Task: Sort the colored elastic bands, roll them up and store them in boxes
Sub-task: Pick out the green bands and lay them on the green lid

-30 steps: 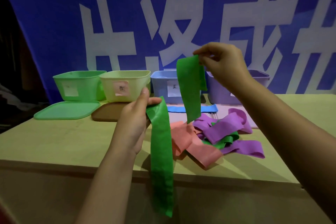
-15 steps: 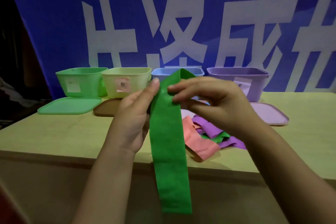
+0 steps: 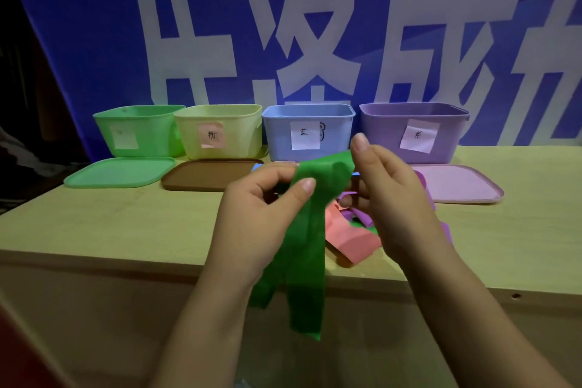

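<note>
A long green elastic band [image 3: 307, 249] hangs in front of the table edge, its top folded over between both hands. My left hand [image 3: 261, 214] pinches the band near the fold with thumb and fingers. My right hand [image 3: 390, 195] holds the folded top end, its thumb raised. Behind the hands lies a pile of bands on the table: a pink band [image 3: 352, 236] and purple bands [image 3: 356, 214], partly hidden. Four open boxes stand in a row at the back: green box [image 3: 138, 132], yellow box [image 3: 220, 131], blue box [image 3: 308, 132], purple box [image 3: 412, 132].
Lids lie in front of the boxes: a green lid [image 3: 119, 172], a brown lid [image 3: 208, 175] and a pink-purple lid [image 3: 456, 183]. The wooden table [image 3: 110, 224] has its front edge below my wrists. A blue banner with white characters hangs behind.
My right hand came down from high above the pile to meet the left. The band's upper end is now folded over, and two green layers hang below my left hand.
</note>
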